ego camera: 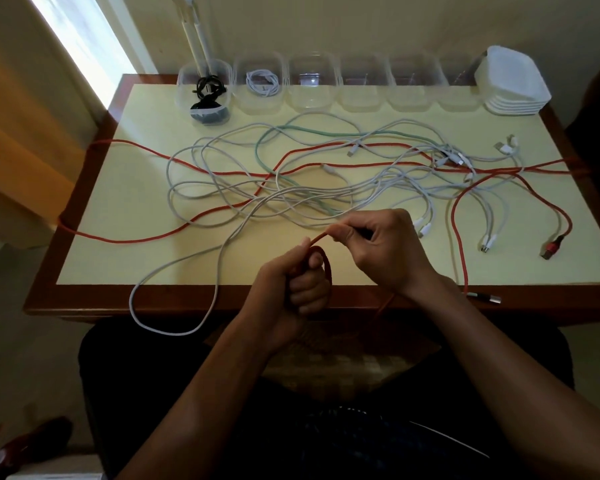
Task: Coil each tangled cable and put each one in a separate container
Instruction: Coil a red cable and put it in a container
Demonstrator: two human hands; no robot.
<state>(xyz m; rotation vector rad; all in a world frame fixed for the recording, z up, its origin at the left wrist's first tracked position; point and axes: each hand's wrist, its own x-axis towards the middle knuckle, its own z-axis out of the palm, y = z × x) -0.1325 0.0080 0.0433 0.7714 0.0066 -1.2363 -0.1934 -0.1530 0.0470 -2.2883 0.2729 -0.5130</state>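
Hands [340,258] both gripping red cable [321,237], tangled white cables [291,199] behind, clear containers [312,83] beyond.

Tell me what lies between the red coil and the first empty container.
The tangle of white, green and red cables covers the table between the red coil in the left hand and the third container; lifting over it clears the way.

A cream-topped table [94,261] with a dark wooden border carries a tangle of white cables [326,199], red cables [222,173] and one pale green cable [312,132] across its middle. Along the far edge stands a row of clear containers [361,95]. A stack of white lids [513,84] sits at the far right.
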